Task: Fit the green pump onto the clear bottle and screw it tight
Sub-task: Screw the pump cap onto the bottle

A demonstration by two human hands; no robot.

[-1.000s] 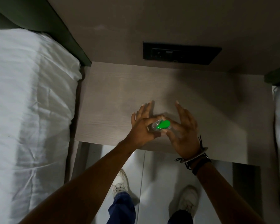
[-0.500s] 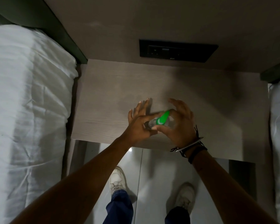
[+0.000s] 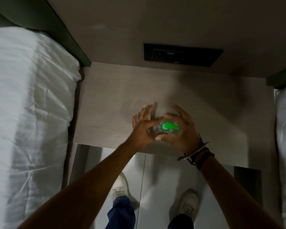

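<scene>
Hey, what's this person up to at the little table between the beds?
A person standing at a wooden bedside table is working on a small clear bottle with a green pump on top. The left hand steadies the bottle with thumb and forefinger, its other fingers spread. The right hand is cupped around the pump, apparently twisting it. Whether it is fully tight cannot be told.

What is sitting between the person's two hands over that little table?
In the head view, the green pump on the clear bottle sits between the left hand and right hand; both hands touch it.
</scene>
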